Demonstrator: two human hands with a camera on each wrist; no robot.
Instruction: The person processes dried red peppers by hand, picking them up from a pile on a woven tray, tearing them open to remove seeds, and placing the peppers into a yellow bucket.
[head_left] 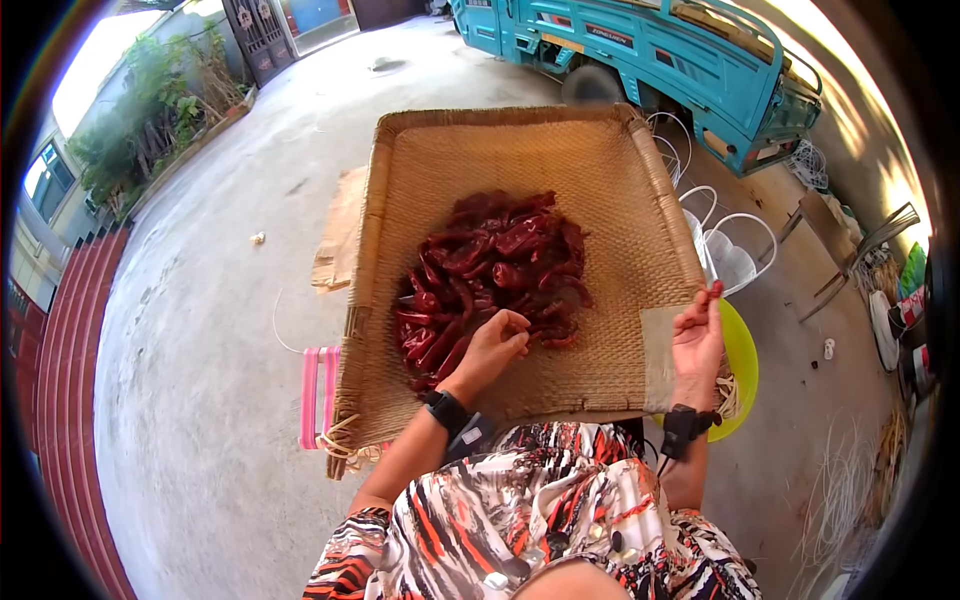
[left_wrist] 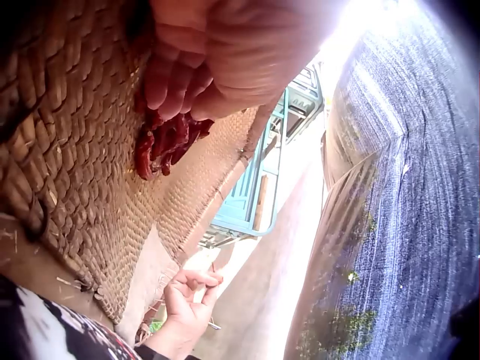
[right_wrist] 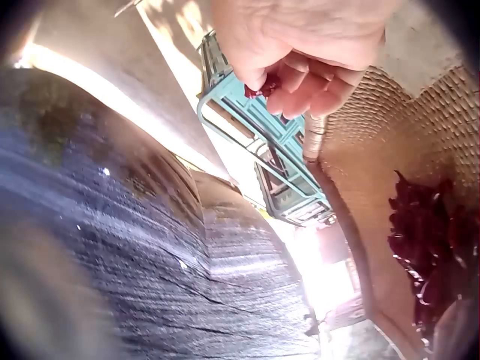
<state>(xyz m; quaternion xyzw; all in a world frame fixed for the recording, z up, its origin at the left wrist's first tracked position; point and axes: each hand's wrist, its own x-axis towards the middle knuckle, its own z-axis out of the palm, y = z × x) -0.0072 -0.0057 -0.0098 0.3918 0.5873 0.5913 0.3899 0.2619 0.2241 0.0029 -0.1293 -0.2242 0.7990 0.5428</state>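
Observation:
A heap of glossy dark red dried chili peppers (head_left: pixel 490 260) lies in a wide woven basket tray (head_left: pixel 630 240). Over the near edge of the heap is my left hand (head_left: pixel 487 352), its fingers loosely bent. In the left wrist view those fingertips hang right at the peppers (left_wrist: pixel 169 146), and nothing shows between them. Beyond the tray's right rim, my right hand (head_left: pixel 697 340) pinches a small red chili pepper (head_left: pixel 716 288) between thumb and forefinger. The right wrist view shows part of this pepper (right_wrist: pixel 262 86); the fingers cover the rest.
A yellow-green basin (head_left: pixel 742 375) with pale bits inside stands below the right hand. White buckets (head_left: pixel 735 262) are behind it. Cardboard (head_left: pixel 340 235) and a pink striped stool (head_left: pixel 320 395) are left of the tray. A teal cargo tricycle (head_left: pixel 650 60) is parked beyond.

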